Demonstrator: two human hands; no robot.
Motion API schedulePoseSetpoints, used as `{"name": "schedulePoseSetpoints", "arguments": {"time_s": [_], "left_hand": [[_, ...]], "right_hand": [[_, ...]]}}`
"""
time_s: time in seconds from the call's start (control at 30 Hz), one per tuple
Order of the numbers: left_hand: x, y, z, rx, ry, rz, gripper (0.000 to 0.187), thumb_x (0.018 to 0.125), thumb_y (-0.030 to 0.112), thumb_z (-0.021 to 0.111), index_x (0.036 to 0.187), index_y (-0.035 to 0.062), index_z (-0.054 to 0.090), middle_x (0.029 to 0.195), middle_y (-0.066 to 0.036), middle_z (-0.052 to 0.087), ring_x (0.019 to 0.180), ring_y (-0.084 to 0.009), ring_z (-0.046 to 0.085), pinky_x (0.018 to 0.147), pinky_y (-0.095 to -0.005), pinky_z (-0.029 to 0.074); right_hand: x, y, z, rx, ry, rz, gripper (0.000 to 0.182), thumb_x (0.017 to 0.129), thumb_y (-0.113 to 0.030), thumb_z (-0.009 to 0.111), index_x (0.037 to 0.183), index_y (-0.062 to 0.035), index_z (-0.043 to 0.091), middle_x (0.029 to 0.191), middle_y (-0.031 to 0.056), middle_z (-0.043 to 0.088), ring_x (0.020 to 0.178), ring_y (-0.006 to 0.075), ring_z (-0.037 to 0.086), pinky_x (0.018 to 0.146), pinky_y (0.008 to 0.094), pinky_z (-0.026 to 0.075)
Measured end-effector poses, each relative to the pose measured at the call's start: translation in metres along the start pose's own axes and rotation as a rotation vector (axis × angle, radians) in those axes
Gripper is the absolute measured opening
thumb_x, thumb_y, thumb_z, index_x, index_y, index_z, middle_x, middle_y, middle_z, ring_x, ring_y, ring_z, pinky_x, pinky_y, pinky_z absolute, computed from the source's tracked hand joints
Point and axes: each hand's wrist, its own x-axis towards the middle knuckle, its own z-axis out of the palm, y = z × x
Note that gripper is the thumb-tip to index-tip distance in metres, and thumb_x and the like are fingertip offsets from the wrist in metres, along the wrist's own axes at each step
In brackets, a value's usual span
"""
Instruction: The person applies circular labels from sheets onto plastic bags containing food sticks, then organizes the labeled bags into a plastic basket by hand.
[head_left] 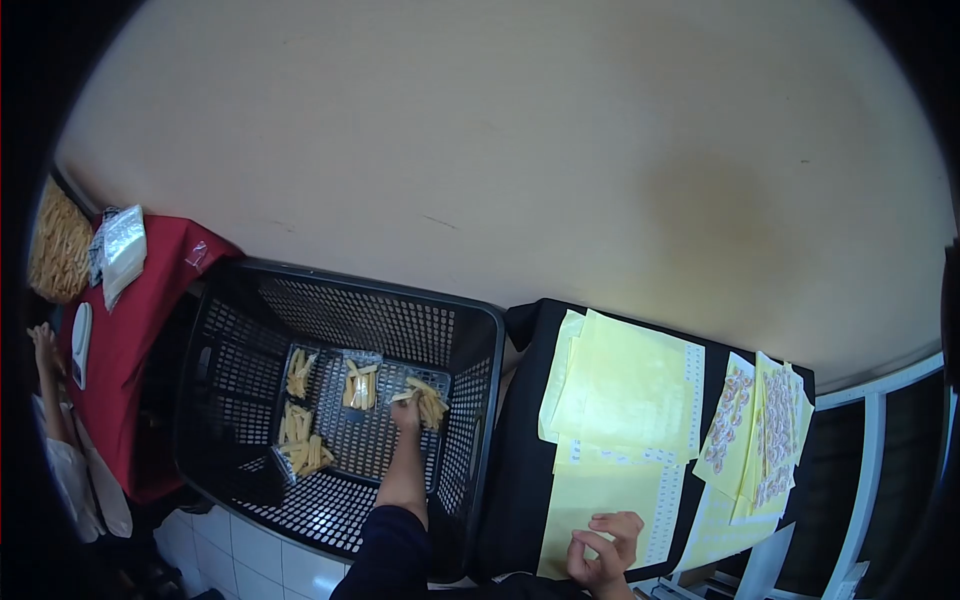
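My left hand point(406, 411) reaches down into a black plastic basket point(490, 345), its fingers closed at a bag of yellow sticks point(432, 402) on the basket floor. Similar clear bags lie in the basket: one in the middle point(360, 386), others along the left side point(296, 424). My right hand point(604, 552) hovers over yellow sheets point(630, 385) on a black-covered table, with thumb and fingers curled apart and nothing between them.
A red-covered table point(150, 300) at the left bears clear plastic bags point(124, 245) and a white object point(81, 345). Another person's hand point(45, 345) shows beside it. Sheets with round stickers point(775, 430) lie at the right. A wall stands behind.
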Motion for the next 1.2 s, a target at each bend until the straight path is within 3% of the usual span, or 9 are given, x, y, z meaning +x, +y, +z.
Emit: {"name": "schedulePoseSetpoints", "arguments": {"time_s": [0.07,0.13,0.2,0.3,0.47,0.6,0.67,0.87,1.2], "left_hand": [[-0.011,0.019,-0.008,0.276,0.004,0.076,0.048,0.064,0.016,0.073,0.100,-0.0037,0.048,0.098,-0.014,0.055,0.082,-0.0181,0.054,0.071,-0.0276,0.044],[-0.034,0.054,-0.012,-0.158,0.016,0.329,0.035,0.067,0.011,0.070,0.093,-0.0018,0.050,0.095,-0.011,0.055,0.082,-0.0178,0.054,0.072,-0.0262,0.043],[-0.080,0.135,-0.018,-0.174,0.002,0.304,0.030,0.068,0.009,0.067,0.091,0.0000,0.050,0.093,-0.009,0.055,0.084,-0.0175,0.054,0.074,-0.0261,0.043],[-0.139,0.216,-0.035,-0.438,-0.224,0.349,0.028,0.069,0.008,0.064,0.092,0.0006,0.050,0.094,-0.008,0.055,0.082,-0.0162,0.054,0.072,-0.0260,0.044],[-0.276,0.306,-0.054,-0.087,-0.720,0.439,0.022,0.068,0.006,0.063,0.088,0.0014,0.053,0.093,-0.006,0.055,0.078,-0.0133,0.055,0.068,-0.0268,0.045],[-0.342,0.318,-0.045,-0.119,-0.773,0.572,0.027,0.066,0.005,0.065,0.089,0.0014,0.051,0.088,-0.006,0.053,0.082,-0.0134,0.053,0.074,-0.0261,0.043],[-0.367,0.320,-0.035,-0.075,-0.754,0.969,0.035,0.066,0.011,0.067,0.095,0.0018,0.048,0.089,-0.008,0.053,0.085,-0.0166,0.052,0.078,-0.0272,0.041],[-0.421,0.323,-0.017,-0.367,-0.835,0.792,0.006,0.077,0.000,0.055,0.081,0.0003,0.050,0.084,-0.009,0.054,0.079,-0.0119,0.052,0.074,-0.0239,0.040],[-0.463,0.282,-0.018,0.019,-0.872,0.846,0.003,0.075,0.000,0.057,0.075,-0.0012,0.055,0.076,-0.011,0.061,0.076,-0.0168,0.060,0.070,-0.0255,0.046]], "right_hand": [[0.009,-0.001,0.004,0.054,-0.017,0.035,0.023,0.055,0.001,0.062,0.073,-0.0120,0.060,0.080,0.0026,0.051,0.073,0.0177,0.054,0.065,0.0328,0.038],[0.026,-0.002,0.013,0.111,-0.032,0.023,0.023,0.056,0.004,0.062,0.076,-0.0083,0.060,0.082,0.0047,0.052,0.073,0.0194,0.054,0.064,0.0313,0.039],[0.054,-0.004,0.024,0.226,-0.084,0.016,0.023,0.061,0.003,0.062,0.083,-0.0029,0.056,0.083,0.0118,0.052,0.075,0.0261,0.052,0.065,0.0328,0.042],[0.104,-0.021,0.028,0.440,-0.131,0.154,0.032,0.066,-0.003,0.064,0.096,0.0002,0.052,0.089,0.0138,0.053,0.083,0.0266,0.052,0.073,0.0324,0.042],[0.136,-0.044,0.022,0.740,-0.136,0.277,0.035,0.072,-0.008,0.062,0.103,0.0014,0.049,0.095,0.0128,0.055,0.089,0.0209,0.054,0.076,0.0283,0.042],[0.120,-0.045,-0.013,1.010,-0.274,0.377,0.018,0.077,-0.007,0.059,0.091,0.0021,0.054,0.083,0.0086,0.060,0.075,0.0137,0.059,0.069,0.0247,0.045],[0.112,-0.041,-0.041,1.098,-0.147,0.444,0.010,0.077,-0.003,0.058,0.085,0.0026,0.055,0.079,0.0088,0.061,0.075,0.0138,0.059,0.069,0.0244,0.046],[0.091,-0.020,-0.102,1.033,-0.099,0.363,0.009,0.078,0.000,0.056,0.086,0.0016,0.052,0.079,0.0104,0.059,0.077,0.0159,0.059,0.069,0.0252,0.047],[0.027,0.008,-0.142,0.755,-0.060,0.304,0.004,0.071,-0.001,0.062,0.074,0.0008,0.060,0.074,0.0088,0.060,0.069,0.0144,0.058,0.064,0.0240,0.045]]}}
